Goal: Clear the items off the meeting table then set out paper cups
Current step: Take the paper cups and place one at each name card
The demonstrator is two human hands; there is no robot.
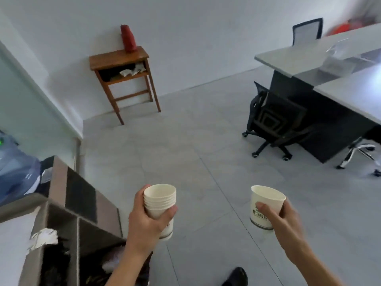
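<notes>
My left hand [147, 220] grips a stack of several nested white paper cups [159, 198], held upright low in the middle of the view. A single white paper cup [267, 205] with printed lettering sits upright in my right hand [283, 221], about an arm's width to the right. Both hands hang over the grey tiled floor. The grey meeting table [299, 56] stands far off at the upper right, with a clear plastic item [340, 60] lying on its top.
A black mesh office chair [274, 120] is tucked at the table's near side, another [307, 30] behind it, and a chrome chair base [358, 151] at right. A wooden side table [121, 56] with a red bag [128, 38] stands against the wall. A cubby shelf [80, 203] and water jug [16, 172] are at left.
</notes>
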